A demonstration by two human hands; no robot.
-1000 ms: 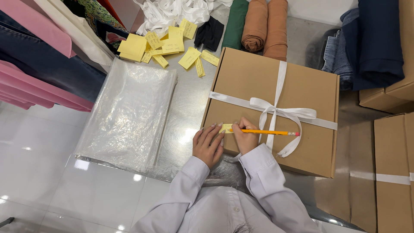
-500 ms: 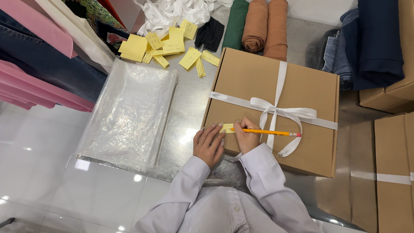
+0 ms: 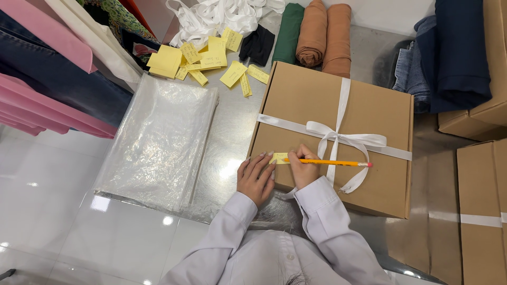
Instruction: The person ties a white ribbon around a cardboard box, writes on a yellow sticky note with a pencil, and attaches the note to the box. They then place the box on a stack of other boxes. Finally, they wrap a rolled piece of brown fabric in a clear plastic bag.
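The box is plain brown cardboard, crossed by a white ribbon tied in a bow. The pencil is orange with a pink eraser tip, and the slip of paper under it is pale yellow, like the scattered notes. The sleeves are pale lilac-white. The worktop is shiny grey metal. The plastic bags are clear. Rolled cloths are dark green and rust brown. Folded garments are pink and dark navy.

Steel desk, reflective surface. Cardboard box with white ribbon at near right edge; stack of clear plastic bags at near left. Far edge: yellow paper slips, loose ribbon pile, rolled fabrics.
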